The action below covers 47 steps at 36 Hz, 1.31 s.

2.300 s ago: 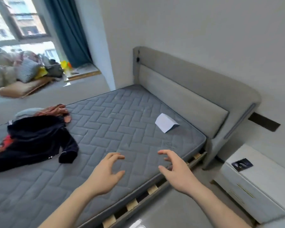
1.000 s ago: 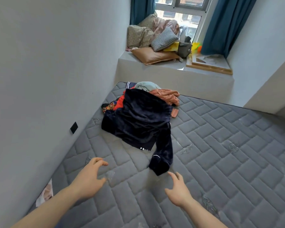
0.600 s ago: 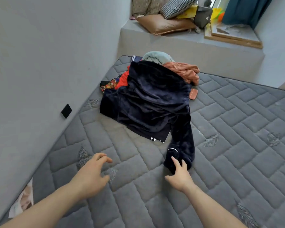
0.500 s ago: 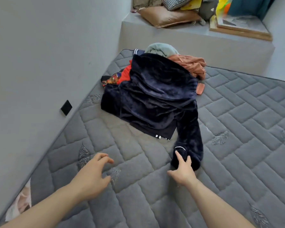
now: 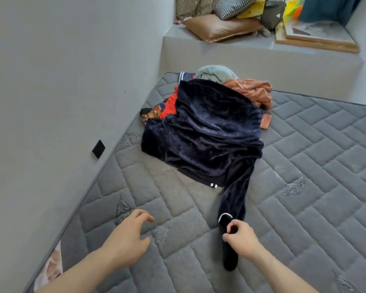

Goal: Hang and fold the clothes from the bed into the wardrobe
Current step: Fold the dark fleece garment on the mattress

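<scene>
Right hand (image 5: 240,236) fist-curled, gripping the sleeve (image 5: 232,210) of the dark blue jacket (image 5: 205,132), forearm angled in from lower right. Left hand (image 5: 128,235) hovers palm-down above the mattress (image 5: 304,166), fingers loosely bent, holding nothing. Jacket drapes over a clothes pile (image 5: 247,92) by the wall (image 5: 51,81), sleeve stretched toward the hands.

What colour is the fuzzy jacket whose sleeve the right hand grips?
Dark navy blue jacket, seen in the head view.
</scene>
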Each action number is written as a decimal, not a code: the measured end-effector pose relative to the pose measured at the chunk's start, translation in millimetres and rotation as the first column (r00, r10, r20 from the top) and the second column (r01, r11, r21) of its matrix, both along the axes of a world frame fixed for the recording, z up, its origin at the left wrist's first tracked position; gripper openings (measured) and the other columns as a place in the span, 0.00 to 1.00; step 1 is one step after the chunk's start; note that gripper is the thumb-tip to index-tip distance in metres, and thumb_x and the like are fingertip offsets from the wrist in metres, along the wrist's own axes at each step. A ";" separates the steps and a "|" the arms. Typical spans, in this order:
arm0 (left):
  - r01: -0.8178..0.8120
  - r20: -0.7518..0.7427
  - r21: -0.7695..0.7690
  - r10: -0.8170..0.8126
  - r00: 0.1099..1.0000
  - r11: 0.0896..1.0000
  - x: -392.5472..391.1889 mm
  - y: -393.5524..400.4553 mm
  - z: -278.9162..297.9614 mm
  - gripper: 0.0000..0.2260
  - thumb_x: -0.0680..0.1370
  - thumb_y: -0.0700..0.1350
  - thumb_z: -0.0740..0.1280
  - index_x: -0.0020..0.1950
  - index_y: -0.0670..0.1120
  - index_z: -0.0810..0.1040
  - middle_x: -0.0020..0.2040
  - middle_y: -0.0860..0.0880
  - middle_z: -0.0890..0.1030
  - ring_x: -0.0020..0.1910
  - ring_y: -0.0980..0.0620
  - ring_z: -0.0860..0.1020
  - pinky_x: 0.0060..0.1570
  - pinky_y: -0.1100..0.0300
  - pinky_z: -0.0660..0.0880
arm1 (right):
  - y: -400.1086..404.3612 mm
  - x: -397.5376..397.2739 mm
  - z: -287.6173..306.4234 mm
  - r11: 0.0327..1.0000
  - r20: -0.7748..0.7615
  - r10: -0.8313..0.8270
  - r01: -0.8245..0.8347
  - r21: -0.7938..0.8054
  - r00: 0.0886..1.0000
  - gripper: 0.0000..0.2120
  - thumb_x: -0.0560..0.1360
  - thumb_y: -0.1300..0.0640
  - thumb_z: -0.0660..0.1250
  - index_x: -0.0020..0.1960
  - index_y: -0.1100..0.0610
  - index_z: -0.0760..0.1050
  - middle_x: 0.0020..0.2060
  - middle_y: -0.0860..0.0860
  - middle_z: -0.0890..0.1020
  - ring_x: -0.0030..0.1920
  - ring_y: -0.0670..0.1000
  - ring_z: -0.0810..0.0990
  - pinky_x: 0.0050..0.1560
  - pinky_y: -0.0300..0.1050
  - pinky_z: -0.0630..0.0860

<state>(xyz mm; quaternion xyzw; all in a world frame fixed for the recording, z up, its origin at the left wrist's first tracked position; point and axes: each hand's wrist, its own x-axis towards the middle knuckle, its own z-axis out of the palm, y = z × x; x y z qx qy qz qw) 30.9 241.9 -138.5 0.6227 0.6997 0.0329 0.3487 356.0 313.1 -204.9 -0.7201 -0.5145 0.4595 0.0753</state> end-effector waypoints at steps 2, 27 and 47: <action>0.015 -0.002 -0.011 -0.015 1.000 1.000 3.3 2.2 22.6 0.17 0.78 0.48 0.67 0.66 0.57 0.72 0.68 0.63 0.66 0.61 0.59 0.75 0.62 0.62 0.70 | -15.3 -9.0 37.6 0.999 -0.189 -0.036 0.034 -0.013 0.981 0.10 0.66 0.65 0.72 0.38 0.55 0.71 0.29 0.48 0.75 0.30 0.49 0.70 0.32 0.41 0.66; 0.146 0.181 0.147 -0.172 0.968 0.978 119.9 -76.4 259.0 0.04 0.78 0.44 0.65 0.49 0.52 0.79 0.49 0.51 0.84 0.48 0.45 0.81 0.49 0.47 0.78 | -223.9 76.1 504.1 0.996 -0.850 0.078 0.004 0.094 0.521 0.16 0.59 0.67 0.69 0.38 0.55 0.65 0.36 0.54 0.69 0.35 0.50 0.70 0.32 0.41 0.68; -0.056 0.771 -0.085 0.101 0.629 0.995 158.0 -106.4 420.2 0.09 0.80 0.47 0.67 0.52 0.46 0.85 0.44 0.47 0.87 0.45 0.47 0.86 0.43 0.56 0.80 | -326.0 -55.9 378.4 0.996 -0.394 0.001 0.035 0.084 0.919 0.46 0.57 0.32 0.82 0.68 0.40 0.64 0.62 0.33 0.77 0.59 0.32 0.77 0.60 0.32 0.74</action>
